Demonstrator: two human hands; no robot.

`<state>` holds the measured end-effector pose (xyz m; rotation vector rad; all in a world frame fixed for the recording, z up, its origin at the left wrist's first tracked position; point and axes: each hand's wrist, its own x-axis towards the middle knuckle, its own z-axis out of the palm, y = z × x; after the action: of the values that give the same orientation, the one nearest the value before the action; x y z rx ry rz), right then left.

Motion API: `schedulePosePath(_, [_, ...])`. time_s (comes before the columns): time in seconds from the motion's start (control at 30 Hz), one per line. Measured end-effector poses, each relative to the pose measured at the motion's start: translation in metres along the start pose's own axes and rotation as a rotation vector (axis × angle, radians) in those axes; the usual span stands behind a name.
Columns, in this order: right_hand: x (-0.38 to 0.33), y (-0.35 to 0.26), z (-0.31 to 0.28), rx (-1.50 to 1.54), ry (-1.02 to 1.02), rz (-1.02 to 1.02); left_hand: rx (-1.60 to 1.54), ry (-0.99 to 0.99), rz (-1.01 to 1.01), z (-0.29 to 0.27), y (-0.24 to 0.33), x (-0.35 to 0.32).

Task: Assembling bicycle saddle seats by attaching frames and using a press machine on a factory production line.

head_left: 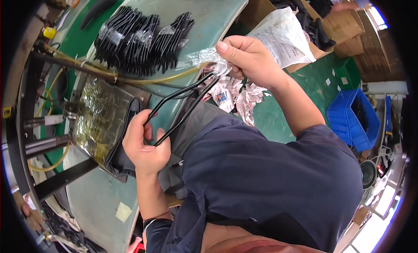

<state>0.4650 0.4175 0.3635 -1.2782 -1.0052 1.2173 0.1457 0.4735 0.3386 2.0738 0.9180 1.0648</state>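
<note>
A pale green workbench (209, 13) curves over a green floor. Nearest, the left hand (146, 146) is curled round the lower end of a black bent rod (180, 109), steadying it. The right hand (248, 61) pinches clear plastic wrap (204, 59) at the rod's top. Beyond lies a pile of black wrapped pieces (141, 40)

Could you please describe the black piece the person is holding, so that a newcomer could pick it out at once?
Start at the pale green worktable and find the two hands above its near edge. Between the left hand and the right hand runs a thin black bent rod part, its upper end in clear plastic wrap. Unlike the stacked black parts behind, it is single and held aloft.
</note>
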Motion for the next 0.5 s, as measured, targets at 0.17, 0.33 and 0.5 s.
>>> schedulePosePath(0.17, [0.016,0.000,0.028,-0.034,0.033,-0.024,-0.193,0.001,-0.192,-0.002,-0.008,-0.016])
schedulePosePath(0.33, [0.019,0.008,0.042,0.244,0.024,0.016,-0.337,0.026,-0.272,0.003,0.001,-0.020])
schedulePosePath(0.5, [0.011,0.019,0.046,0.191,-0.130,-0.185,-0.548,0.087,-0.421,0.009,-0.008,-0.019])
